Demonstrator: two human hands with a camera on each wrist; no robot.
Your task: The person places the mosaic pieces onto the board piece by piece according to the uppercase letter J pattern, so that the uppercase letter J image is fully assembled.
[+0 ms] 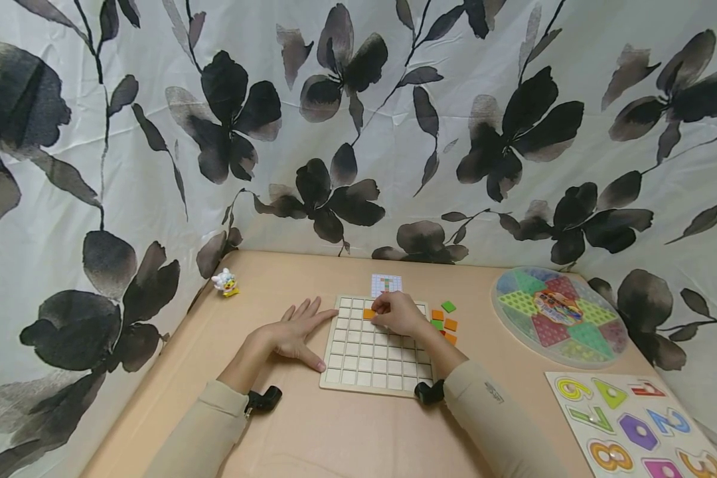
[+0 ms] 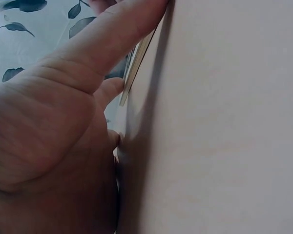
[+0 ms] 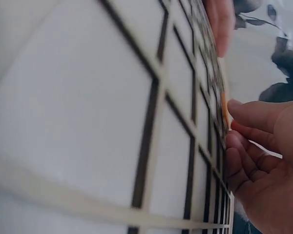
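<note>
A pale wooden grid board (image 1: 364, 362) lies on the table. My left hand (image 1: 295, 334) rests spread along its left side, the thumb and a fingertip touching the edge; the left wrist view shows its palm and thumb (image 2: 112, 44) close up. Over the upper middle of the board, my right hand (image 1: 399, 314) pinches a small orange tile between thumb and fingertips, most of it hidden in the head view. In the right wrist view, orange (image 3: 225, 109) shows at the thumb tip, low on the grid. An orange tile (image 1: 368, 314) appears in the upper grid, left of those fingers.
Several loose orange, green and red tiles (image 1: 451, 324) lie right of the board. A patterned card (image 1: 386, 284) sits behind it. Farther right are a round colourful box (image 1: 558, 315) and a number sheet (image 1: 636, 425). A small toy figure (image 1: 226, 283) stands back left.
</note>
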